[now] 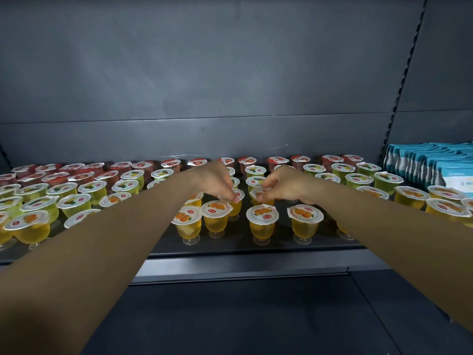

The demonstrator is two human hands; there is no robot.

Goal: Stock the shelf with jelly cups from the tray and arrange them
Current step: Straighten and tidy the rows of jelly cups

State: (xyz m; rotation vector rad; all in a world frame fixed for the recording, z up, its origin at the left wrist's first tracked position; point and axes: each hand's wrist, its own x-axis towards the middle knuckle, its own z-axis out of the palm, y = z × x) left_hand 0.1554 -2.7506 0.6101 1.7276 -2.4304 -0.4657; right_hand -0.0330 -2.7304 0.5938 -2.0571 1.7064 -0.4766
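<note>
Two hands are working over the shelf (245,248): the left hand (217,181) is pinching the lid rim of one orange jelly cup (236,201), the right hand (284,187) that of its neighbour (259,194), probably to nudge both into line behind the front row (262,224). Red cups (277,161) are standing rearmost, green cups (256,171) mid-shelf, so flavours are forming bands. No tray is showing. Blue packets (435,165) are lying rightward.

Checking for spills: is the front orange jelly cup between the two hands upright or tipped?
Upright. The orange jelly cup stands on its clear foot on the shelf, its sealed lid level on top.
</note>
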